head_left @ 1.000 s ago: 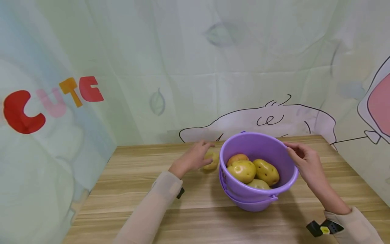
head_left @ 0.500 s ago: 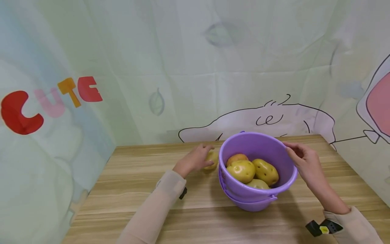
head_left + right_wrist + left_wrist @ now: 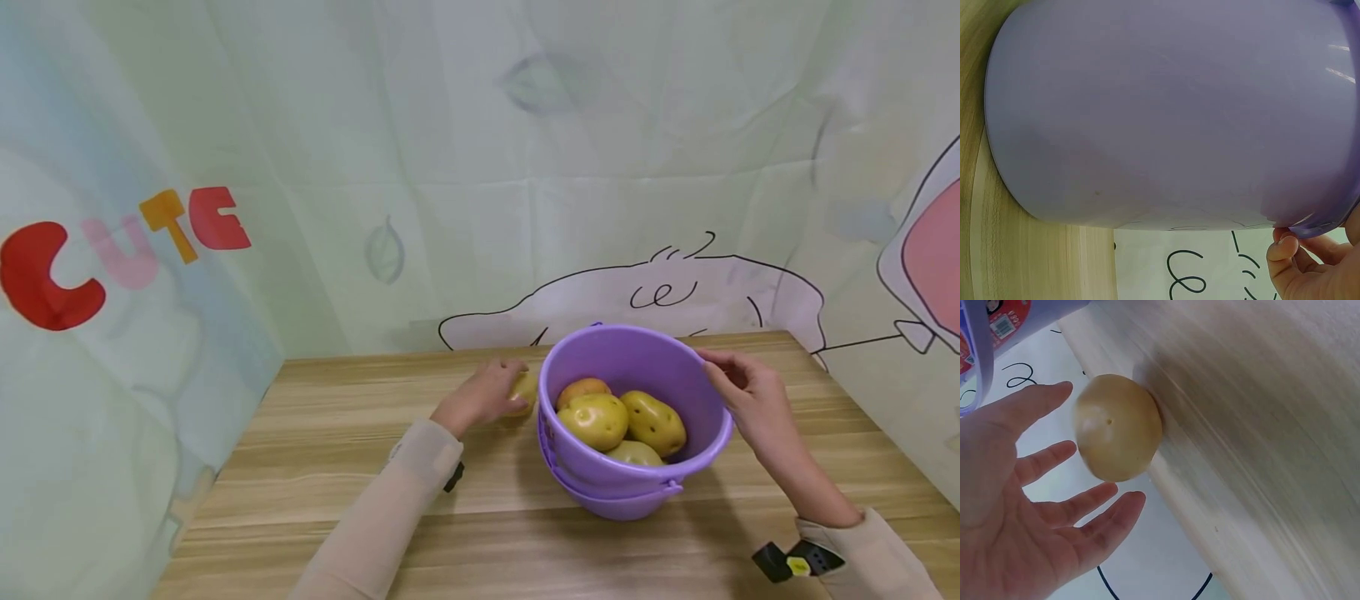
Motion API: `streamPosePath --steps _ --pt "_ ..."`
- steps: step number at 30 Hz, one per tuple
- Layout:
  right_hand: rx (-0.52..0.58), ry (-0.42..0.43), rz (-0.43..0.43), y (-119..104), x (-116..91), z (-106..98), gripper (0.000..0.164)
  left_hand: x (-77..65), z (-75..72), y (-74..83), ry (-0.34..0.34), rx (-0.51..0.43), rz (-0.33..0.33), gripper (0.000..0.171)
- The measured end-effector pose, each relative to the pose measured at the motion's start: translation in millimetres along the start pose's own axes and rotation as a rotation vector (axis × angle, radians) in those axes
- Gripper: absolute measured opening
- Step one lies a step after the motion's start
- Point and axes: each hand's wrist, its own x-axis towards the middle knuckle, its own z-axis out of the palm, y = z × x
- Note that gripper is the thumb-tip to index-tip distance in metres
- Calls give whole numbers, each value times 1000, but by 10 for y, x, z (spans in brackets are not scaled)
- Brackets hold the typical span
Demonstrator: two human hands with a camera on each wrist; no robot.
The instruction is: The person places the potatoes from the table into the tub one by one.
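Observation:
A purple bucket (image 3: pixel 600 467) stands on the wooden table, holding several yellow potatoes (image 3: pixel 595 422) and a more orange, rounded piece (image 3: pixel 583 390) partly hidden behind them. My right hand (image 3: pixel 757 404) pinches the bucket's rim on its right side; the right wrist view shows thumb and fingers (image 3: pixel 1285 253) at that rim. Left of the bucket, one potato (image 3: pixel 1117 428) lies on the table near its back edge. Around its near side is my left hand (image 3: pixel 483 393), thumb and fingers spread apart. In the left wrist view the fingertips (image 3: pixel 1129 503) are right by the potato.
The wooden table (image 3: pixel 322 467) runs back to a printed curtain (image 3: pixel 450 208) with a cartoon drawing behind the bucket. The bucket's handle (image 3: pixel 551 454) hangs down its left side. A label (image 3: pixel 1007 322) shows on the bucket's outer wall.
My left hand has moved slightly right and closer around the loose potato, its fingers lowering over it. My right hand and the bucket have stayed in place.

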Motion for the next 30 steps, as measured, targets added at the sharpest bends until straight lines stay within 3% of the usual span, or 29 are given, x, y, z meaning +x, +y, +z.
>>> streamPosePath --steps 14,30 --pt "9 -3 -2 21 3 2 29 60 97 -5 -8 -22 -22 62" --pt "15 2 -3 37 5 4 29 95 118 33 2 11 7 60"
